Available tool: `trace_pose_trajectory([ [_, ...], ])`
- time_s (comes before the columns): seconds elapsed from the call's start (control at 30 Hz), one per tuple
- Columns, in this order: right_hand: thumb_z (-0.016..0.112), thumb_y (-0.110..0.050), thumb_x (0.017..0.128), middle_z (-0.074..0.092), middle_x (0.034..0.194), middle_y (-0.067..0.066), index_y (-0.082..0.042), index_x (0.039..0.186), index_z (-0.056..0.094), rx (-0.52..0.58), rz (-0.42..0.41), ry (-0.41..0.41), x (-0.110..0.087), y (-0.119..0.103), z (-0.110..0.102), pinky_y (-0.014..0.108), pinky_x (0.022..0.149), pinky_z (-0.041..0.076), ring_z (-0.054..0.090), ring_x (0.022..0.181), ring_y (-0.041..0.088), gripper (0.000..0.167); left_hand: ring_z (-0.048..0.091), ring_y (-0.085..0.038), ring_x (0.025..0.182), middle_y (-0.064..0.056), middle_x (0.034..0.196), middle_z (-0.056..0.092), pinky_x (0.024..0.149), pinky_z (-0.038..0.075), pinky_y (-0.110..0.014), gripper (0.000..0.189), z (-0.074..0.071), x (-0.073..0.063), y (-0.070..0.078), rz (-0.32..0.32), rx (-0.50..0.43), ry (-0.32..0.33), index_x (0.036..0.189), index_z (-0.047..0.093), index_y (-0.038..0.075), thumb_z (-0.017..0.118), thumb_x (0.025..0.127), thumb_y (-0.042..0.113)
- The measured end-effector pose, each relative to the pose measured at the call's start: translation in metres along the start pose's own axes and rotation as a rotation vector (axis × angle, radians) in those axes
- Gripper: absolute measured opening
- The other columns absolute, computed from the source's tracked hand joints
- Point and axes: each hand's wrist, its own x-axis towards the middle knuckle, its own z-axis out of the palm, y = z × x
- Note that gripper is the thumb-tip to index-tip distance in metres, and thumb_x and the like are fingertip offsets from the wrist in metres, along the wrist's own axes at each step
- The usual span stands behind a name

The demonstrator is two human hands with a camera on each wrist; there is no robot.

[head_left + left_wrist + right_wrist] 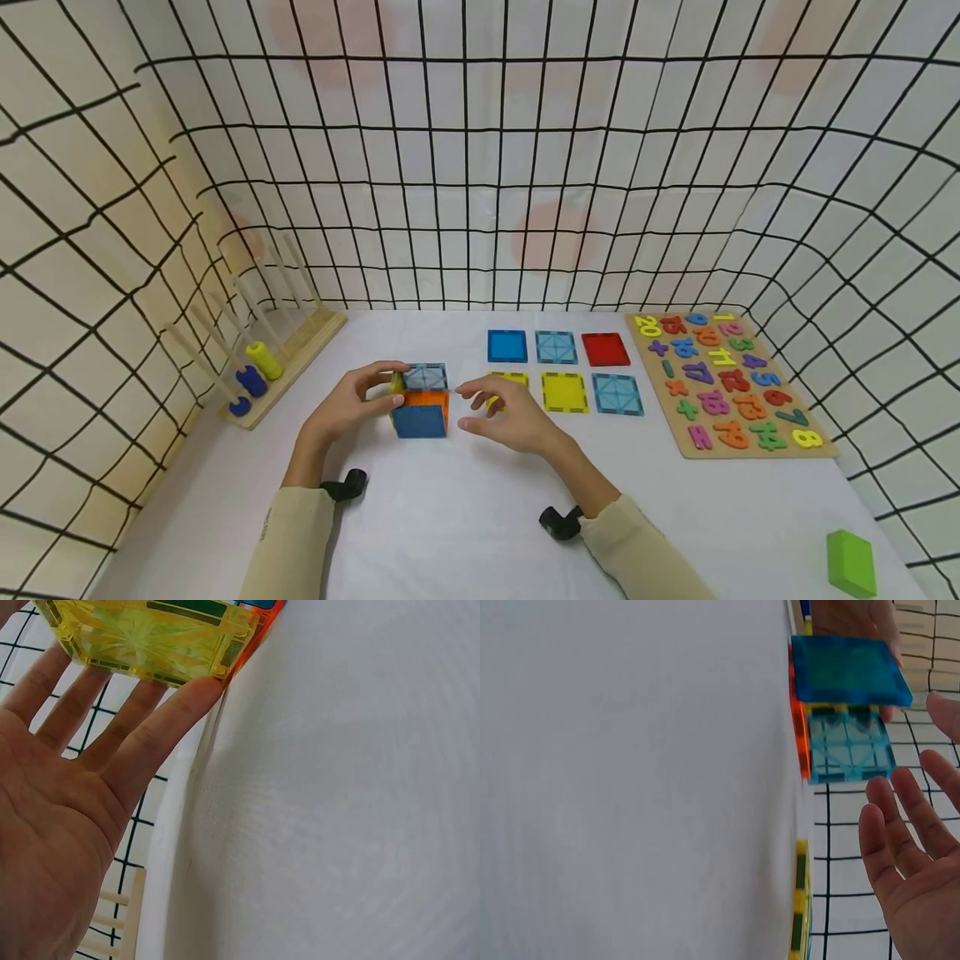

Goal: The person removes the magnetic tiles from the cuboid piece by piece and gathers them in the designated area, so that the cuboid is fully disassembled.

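Note:
A small box of magnetic tiles stands on the white cloth: a blue tile [420,422] in front, a light blue tile [425,377] behind, a yellow tile [135,637] on the left and an orange tile [799,735] as the base. Its right side is open in the right wrist view. My left hand [352,404] holds the box at the yellow side, thumb near the front corner and index finger at the back corner. Just right of the box, my right hand [513,414] hovers with loosely bent fingers, apart from it and holding nothing.
Several flat tiles, among them a red tile [606,350] and a yellow one [565,392], lie in two rows. A number puzzle board [678,429] is at right, a peg rack [300,342] at left, a green block [851,564] at front right. Black wire mesh surrounds the table.

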Motion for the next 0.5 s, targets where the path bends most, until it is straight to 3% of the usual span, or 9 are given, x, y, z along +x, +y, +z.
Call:
trace_pose_trajectory([
  [0.23,0.081,-0.03,0.091,0.069,0.122,0.008,-0.014,0.134,0.068,0.008,-0.03,-0.006,0.005,-0.003,0.014,0.038,0.085,0.057,0.064,0.103,0.017,0.047,0.048,-0.044,0.14,-0.002,0.149,0.058,0.115,0.028,-0.075,0.047,0.001,0.001,0.0,0.0,0.005,0.0,0.14,0.061,0.024,0.074,0.095,0.028],
  [0.5,0.078,-0.03,0.093,0.069,0.12,0.0,-0.012,0.134,0.067,0.036,-0.045,-0.037,0.008,-0.006,0.022,0.035,0.085,0.058,0.064,0.104,0.018,0.045,0.046,-0.043,0.142,-0.003,0.148,0.059,0.114,0.029,-0.076,0.043,0.001,-0.001,0.002,0.016,-0.025,-0.01,0.14,0.06,0.024,0.07,0.098,0.026],
])
